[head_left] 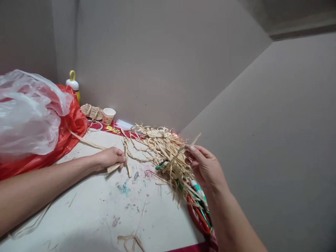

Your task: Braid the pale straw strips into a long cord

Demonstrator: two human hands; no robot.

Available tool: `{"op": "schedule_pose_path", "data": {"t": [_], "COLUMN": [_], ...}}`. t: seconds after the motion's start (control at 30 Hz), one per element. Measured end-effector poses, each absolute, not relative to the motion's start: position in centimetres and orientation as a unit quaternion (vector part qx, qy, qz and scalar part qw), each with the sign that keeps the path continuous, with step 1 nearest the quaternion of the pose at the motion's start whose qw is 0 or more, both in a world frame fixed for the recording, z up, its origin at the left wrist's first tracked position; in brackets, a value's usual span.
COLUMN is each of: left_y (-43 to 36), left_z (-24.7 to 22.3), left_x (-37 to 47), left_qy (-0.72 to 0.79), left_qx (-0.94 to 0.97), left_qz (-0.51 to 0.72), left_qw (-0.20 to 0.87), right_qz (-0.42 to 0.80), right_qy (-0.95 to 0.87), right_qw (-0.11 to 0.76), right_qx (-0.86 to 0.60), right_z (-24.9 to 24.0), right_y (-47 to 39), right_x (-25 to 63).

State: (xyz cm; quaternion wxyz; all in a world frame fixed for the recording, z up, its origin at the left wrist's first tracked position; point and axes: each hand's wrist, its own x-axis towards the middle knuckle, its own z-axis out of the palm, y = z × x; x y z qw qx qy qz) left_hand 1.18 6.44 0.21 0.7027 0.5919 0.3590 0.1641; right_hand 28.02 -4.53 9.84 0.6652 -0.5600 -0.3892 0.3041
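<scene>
Head view: left hand (110,157) low over the white tabletop (157,210), closed, with a pale flat strip (89,142) of dry plant fibre in its grip; one length runs back toward the red bag (73,126), a folded end shows beneath the fingers. A knotted, twisted piece (126,148) lies right at the fingertips; whether it too is pinched cannot be told. Right hand (210,169) raised at the near side of the fibre heap (162,140), thumb and forefinger pinched on a thin strand (180,152) whose tip pokes out past the thumb; where its other end goes is lost in the tangle. The heap sits along the right part of the table's far edge, spilling over coloured items, some red and green, below it. Also noted: clear plastic bag (28,112) over the red one, paper cup (108,117) beside a woven fibre pad (91,112), yellow-and-white bottle (72,84) behind. Handling, estimated: fibre very light, limp along its length yet papery, with little slip on dry skin; likely to split at narrow or creased spots and to snag on neighbours in the heap. Best hold judged to be a flat thumb-and-finger pinch across the full width, near a sound end, with a slow, straight pull; frayed tips and kinks make poor grip points.
</scene>
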Motion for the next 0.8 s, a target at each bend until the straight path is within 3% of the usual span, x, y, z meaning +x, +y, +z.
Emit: {"op": "schedule_pose_path", "data": {"t": [0.13,0.27,0.5,0.8], "left_y": [6.4,6.4,6.2,6.3], "left_z": [0.4,0.4,0.8,0.7], "left_x": [1.2,1.2,1.1,1.2], "left_qy": [0.349,0.35,0.36,0.361], "left_qx": [0.575,0.569,0.566,0.572], "left_qz": [0.174,0.173,0.171,0.167], "left_qw": [0.719,0.724,0.722,0.718], "right_qz": [0.306,0.225,0.178,0.315], "right_qy": [-0.367,-0.392,-0.424,-0.355], "right_qw": [0.72,0.783,0.767,0.751], "right_qx": [-0.502,-0.427,-0.448,-0.459], "right_z": [11.0,13.2,15.0,14.7], "right_y": [-4.4,-4.3,-3.8,-3.6], "right_x": [28.2,28.4,29.8,30.9]}}
